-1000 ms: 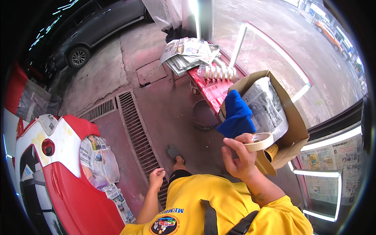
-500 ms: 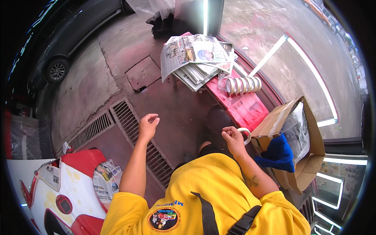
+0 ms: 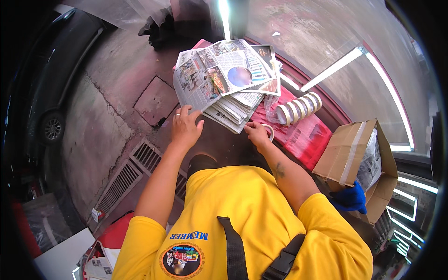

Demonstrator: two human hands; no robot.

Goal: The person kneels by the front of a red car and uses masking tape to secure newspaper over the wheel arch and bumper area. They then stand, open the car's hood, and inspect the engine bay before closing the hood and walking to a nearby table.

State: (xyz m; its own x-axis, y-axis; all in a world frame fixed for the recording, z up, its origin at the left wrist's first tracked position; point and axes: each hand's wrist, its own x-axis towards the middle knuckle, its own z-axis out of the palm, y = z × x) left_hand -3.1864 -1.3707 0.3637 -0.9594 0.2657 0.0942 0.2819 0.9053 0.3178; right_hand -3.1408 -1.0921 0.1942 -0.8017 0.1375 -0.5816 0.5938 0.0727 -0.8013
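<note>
Close to the lower left edge of a stack of newspapers (image 3: 228,112) is my left hand (image 3: 186,128), its fingers apart and nothing in it. A printed sheet of newspaper (image 3: 200,77) is spread loosely over that stack. My right hand (image 3: 256,134) has its fingers closed on a pale roll of masking tape (image 3: 269,132), partly hidden behind the hand. That hand is at the stack's near corner; whether it touches the paper I cannot tell. Several more tape rolls (image 3: 298,108) lie in a row, partly in clear plastic wrap, on a red bench (image 3: 301,142).
An opened cardboard box (image 3: 343,151) with a blue cloth (image 3: 350,198) stands right of the bench. Floor grates (image 3: 119,186) run at left. A dark vehicle (image 3: 60,79) is parked at far left. A red-and-white painted panel (image 3: 100,261) shows at lower left.
Both hands have moved forward to the newspaper stack, the right one carrying the tape roll. My view has shifted toward the bench, and the painted panel has mostly left the picture.
</note>
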